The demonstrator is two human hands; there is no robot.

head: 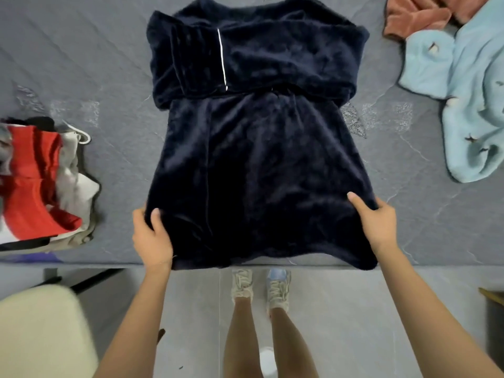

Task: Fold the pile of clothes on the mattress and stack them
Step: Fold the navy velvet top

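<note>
Left hand: the left hand (152,236) pinches the near-left corner of the hem, thumb on top and fingers tucked under the cloth, out of sight.
Right hand: the right hand (379,225) holds the near-right corner the same way, thumb laid across the pile of the fabric.
Hem: the hem (245,257) lies at 6 o'clock and droops slightly over the near edge of the mattress (122,64).
Task's thing: the navy fleece garment (261,159) lies spread flat at the middle of the mattress.
Sleeves: the sleeves (272,58) are crossed over the chest at the 12 o'clock end, one showing white piping (222,58).
Folded stack: the folded stack (38,184), red, grey and white, sits at 9 o'clock, well apart from the garment.
Unfolded pile: a light-blue fleece (469,105) and a salmon fleece (417,15) lie crumpled at 1 to 2 o'clock.
Risk: carrying the hem toward 12 o'clock could drag the thick fleece along the mattress and slide the crossed sleeves loose. Uneven lift between the two hands would skew the fold. The heavy nap may also spring the fold open.
Heading: the collar points to 12 o'clock, the hem to 6.
Long axis: it runs 6 to 12, straight away from the person.
</note>
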